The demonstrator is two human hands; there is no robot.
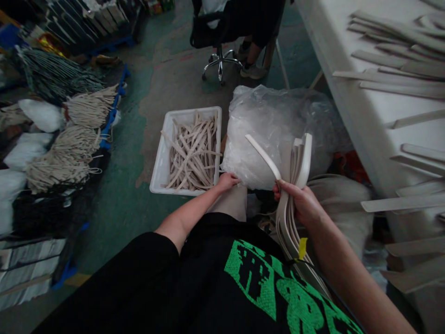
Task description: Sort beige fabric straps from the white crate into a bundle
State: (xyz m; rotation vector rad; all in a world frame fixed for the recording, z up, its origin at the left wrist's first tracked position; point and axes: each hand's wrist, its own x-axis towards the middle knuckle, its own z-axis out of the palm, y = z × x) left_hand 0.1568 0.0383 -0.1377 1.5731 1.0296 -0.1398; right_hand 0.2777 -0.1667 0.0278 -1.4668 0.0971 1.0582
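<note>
One right hand (303,198) is closed round one bundle of beige strips (297,162) in front of one plastic bag (253,134); one left hand (228,180) is at the bag's edge, its hold impossible to tell; one white crate (159,171) contains many loose strips (193,153).

"What's on the table (328,23)?"
"On my screen, I see pale strips (399,89) lying across its white top, some jutting past the edge."
"And the floor (132,139)?"
"I make out a white crate (160,160) of beige strips (189,155), a wheeled chair (206,37) and a blue pallet (114,113) bearing bundled cords (88,106)."
</note>
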